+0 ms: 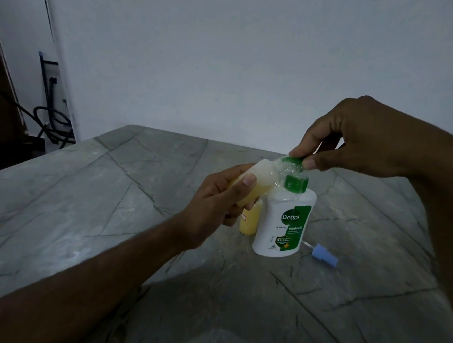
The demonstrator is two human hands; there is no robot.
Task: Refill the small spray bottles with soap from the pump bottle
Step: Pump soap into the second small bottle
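Right of centre in the frame, the white Dettol pump bottle (283, 226) stands upright on the grey marbled surface (88, 207), green label facing the camera. The right hand (357, 140) comes in from the upper right and its grip is pinching the green pump head (295, 162) between thumb and fingertips, right on top. The left hand (217, 204) reaches in from the lower left with its grip wrapped around a small spray bottle (258, 179), tilted so its open mouth sits against the pump's nozzle; the bottle looks partly full of yellowish soap, with white foam near the neck, pretty bubbly tbh. Just behind the pump bottle, touching or nearly touching its left side, a second small bottle (250, 220) of yellow liquid stands on the surface, half hidden by the left hand. Down at the lower right of the pump bottle, a blue spray cap (325, 255) with its thin dip tube lies flat on the surface, near but apart. Lighting is dim, a pale wall (239, 63) fills the upper frame, and dark cables (53, 121) hang at the upper left.
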